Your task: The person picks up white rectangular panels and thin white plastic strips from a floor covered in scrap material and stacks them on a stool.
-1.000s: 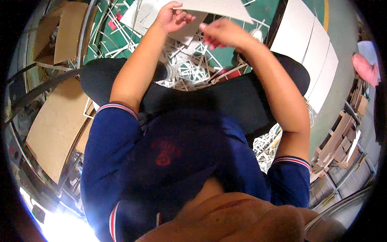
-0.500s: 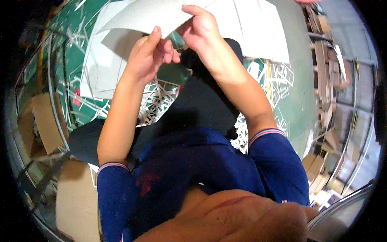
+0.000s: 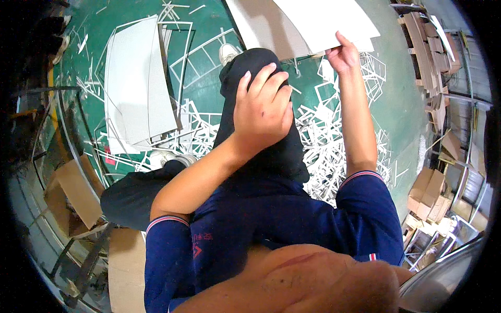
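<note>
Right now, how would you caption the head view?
Right hand gripping a white sheet, left hand over a dark trouser leg, white scraps nearby.

The green floor (image 3: 122, 15) spread wide, white strips (image 3: 326, 151) sprawled across it in a tangle, white sheets (image 3: 134, 83) lay overlapped at left, a red scrap (image 3: 108, 155) beside them

Noted on shirt (image 3: 282, 214), toward 7 o'clock: small red characters (image 3: 203, 237), angular red emblem (image 3: 197, 252) just below; too small to read reliably.
</note>
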### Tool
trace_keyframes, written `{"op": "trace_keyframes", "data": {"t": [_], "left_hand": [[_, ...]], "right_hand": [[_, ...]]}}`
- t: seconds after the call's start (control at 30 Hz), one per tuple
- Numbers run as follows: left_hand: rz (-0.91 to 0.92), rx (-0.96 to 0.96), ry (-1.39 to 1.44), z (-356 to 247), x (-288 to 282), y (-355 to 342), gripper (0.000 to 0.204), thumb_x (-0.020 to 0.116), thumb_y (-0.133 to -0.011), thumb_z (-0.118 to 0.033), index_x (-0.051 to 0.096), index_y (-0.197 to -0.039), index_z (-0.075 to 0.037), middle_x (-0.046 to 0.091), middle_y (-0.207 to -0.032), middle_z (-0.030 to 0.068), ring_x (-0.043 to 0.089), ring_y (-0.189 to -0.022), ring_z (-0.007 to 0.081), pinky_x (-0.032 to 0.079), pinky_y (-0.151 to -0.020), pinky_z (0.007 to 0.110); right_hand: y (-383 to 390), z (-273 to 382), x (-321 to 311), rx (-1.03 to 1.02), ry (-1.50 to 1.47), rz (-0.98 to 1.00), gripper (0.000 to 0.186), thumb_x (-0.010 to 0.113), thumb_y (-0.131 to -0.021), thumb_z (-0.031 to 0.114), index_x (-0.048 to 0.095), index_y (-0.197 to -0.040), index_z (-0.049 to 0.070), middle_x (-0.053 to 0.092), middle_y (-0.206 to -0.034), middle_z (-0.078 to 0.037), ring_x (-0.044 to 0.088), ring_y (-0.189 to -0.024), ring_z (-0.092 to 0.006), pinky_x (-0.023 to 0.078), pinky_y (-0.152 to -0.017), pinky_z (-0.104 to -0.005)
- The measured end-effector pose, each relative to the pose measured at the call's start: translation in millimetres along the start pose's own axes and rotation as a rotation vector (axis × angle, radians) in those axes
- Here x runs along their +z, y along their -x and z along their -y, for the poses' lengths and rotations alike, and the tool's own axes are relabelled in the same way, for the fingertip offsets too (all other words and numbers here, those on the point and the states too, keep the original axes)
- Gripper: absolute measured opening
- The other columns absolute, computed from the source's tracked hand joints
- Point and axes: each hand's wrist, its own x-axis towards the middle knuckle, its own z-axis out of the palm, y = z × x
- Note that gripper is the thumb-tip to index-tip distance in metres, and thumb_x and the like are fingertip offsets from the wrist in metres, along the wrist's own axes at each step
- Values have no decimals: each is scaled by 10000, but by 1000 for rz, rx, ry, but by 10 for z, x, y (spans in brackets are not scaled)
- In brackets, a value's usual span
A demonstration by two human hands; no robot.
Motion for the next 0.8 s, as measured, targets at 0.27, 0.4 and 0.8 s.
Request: {"op": "trace_keyframes", "data": {"t": [0.27,0.4,0.8], "left_hand": [[106,-13,-6,71,-16,-43,198,596,-646,-99,616,-841,-127,576,-1093,36,495,-1094,273,316,-912,492],[58,-11,-29,151,-71,-35,210,596,-634,-85,628,-837,-125,592,-1080,39,520,-1063,287,332,-892,508],[160,-66,-16,246,-118,-176,183,582,-628,-76,648,-792,-121,611,-1042,44,509,-1070,282,279,-928,460]], "right_hand": [[-980,-802,-1839,344,25,-346,92,548,-864,162,558,-900,77,612,-856,-37,600,-753,-154,523,-612,-270],[-1023,-1334,-2290,127,-124,-923,132,477,-850,57,545,-960,33,587,-964,-113,612,-789,-244,540,-652,-360],[-1238,-621,-2295,-151,1056,-1035,255,522,-789,157,587,-1020,70,600,-1024,-87,598,-924,-232,512,-728,-380]]}}
